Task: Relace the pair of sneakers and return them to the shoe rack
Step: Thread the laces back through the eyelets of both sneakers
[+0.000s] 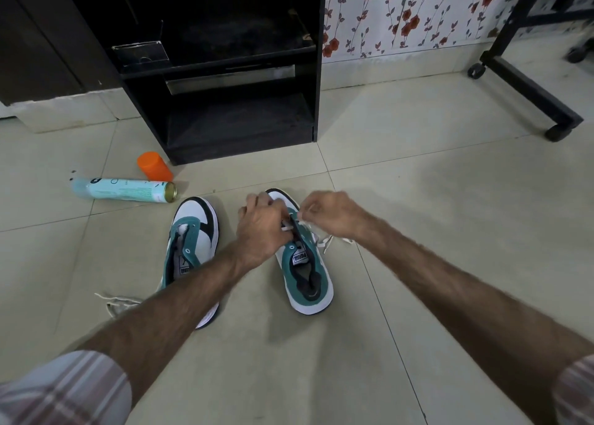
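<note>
- My two forearms reach out from checked sleeves (64,389) over the pale floor tiles (418,199), both toward the right sneaker (310,283), which I take as my landmark.
- The right sneaker stands on the floor, toe pointing away from me, teal collar and white sole nearest me, its tongue label showing.
- Left of it and just beside, the left sneaker (193,231) stands the same way, my left forearm crossing over its heel; it has no lace through the eyelets that I can see.
- Nearer me and further left of the right sneaker, a loose white lace (117,304) lies in a tangle on the tiles.
- My left hand (262,228) rests on the right sneaker's throat, fingers curled down over the eyelets and pinching the white shoelace (324,243) there.
- My right hand (331,214) is just right of the toe end, fingers curled and pinching the same shoelace; its free ends trail onto the floor at the sneaker's right side.
- Beyond and left of the right sneaker, a spray can (123,190) lies on its side, its orange cap (155,166) apart just behind it.
- Farther beyond the right sneaker stands the black shoe rack (318,70), against floral wallpaper (401,16).
</note>
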